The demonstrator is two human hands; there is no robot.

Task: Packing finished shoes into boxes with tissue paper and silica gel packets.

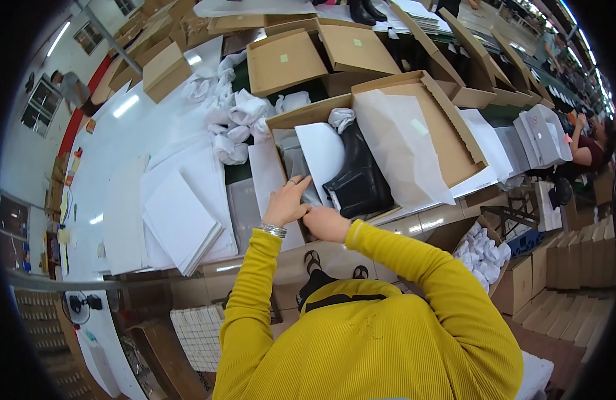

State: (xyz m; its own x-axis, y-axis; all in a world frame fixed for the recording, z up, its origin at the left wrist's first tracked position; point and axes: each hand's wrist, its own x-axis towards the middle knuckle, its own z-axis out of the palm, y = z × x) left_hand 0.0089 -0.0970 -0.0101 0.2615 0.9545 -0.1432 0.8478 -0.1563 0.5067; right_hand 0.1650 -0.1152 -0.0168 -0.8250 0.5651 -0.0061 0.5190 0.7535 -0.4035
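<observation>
A brown cardboard box stands open in front of me, a black boot lying inside it. Left of the boot are a white sheet of card and some greyish wrapping; a wad of white tissue sits at the boot's top. My left hand reaches over the box's near left corner, fingers stretched onto the wrapping. Against it, at the near edge, is my right hand, its fingers curled; what they grip, if anything, is hidden. A translucent paper sheet drapes over the lid on the right.
A stack of white sheets lies to the left, with crumpled white tissue behind it. More open boxes line the far side. A carton of crumpled paper stands low on the right. A co-worker is at the far right.
</observation>
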